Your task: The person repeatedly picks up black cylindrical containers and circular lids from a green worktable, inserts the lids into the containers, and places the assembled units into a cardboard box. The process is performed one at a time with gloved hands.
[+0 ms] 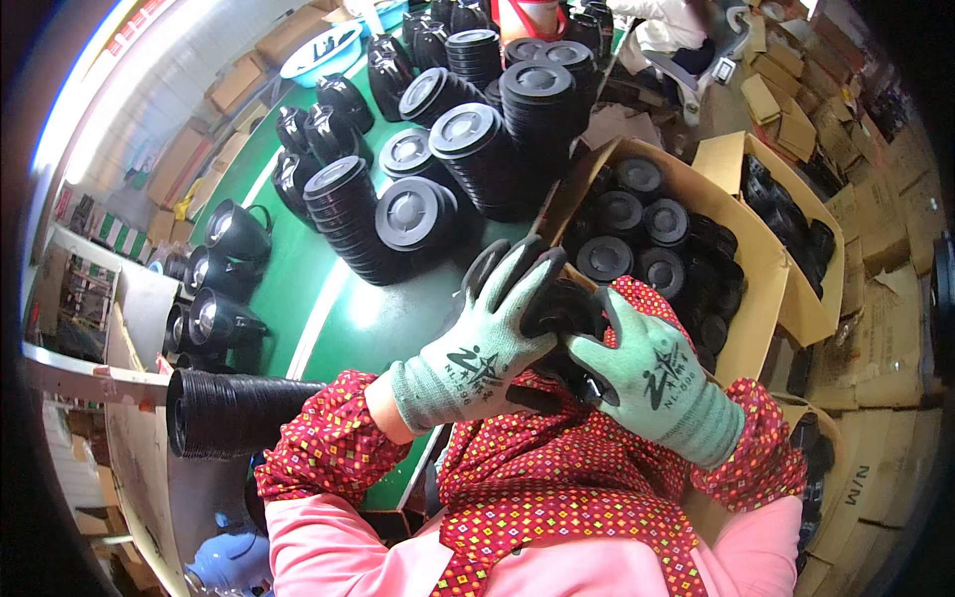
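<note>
Both my hands wear pale green gloves with dark fingertips and meet in front of my chest. Between them is a glossy black plastic part [565, 310], mostly covered by the gloves, so its full shape is hidden. My left hand [487, 338] lies over its left side, fingers pointing away from me and thumb below. Gripping the right side, my right hand [647, 370] has its thumb turned up and its fingertips underneath. Just beyond the left fingers stands a stack of round black lids [416, 213] on the green table [308, 289].
More lid stacks [468, 129] and dark glossy jug-like bodies [333, 129] crowd the table's far side. Black pots [227, 316] line its left edge beside a long nested black stack [239, 413]. Right of me, a cardboard box [771, 259] holds black round parts. A blue basin [323, 55] sits far back.
</note>
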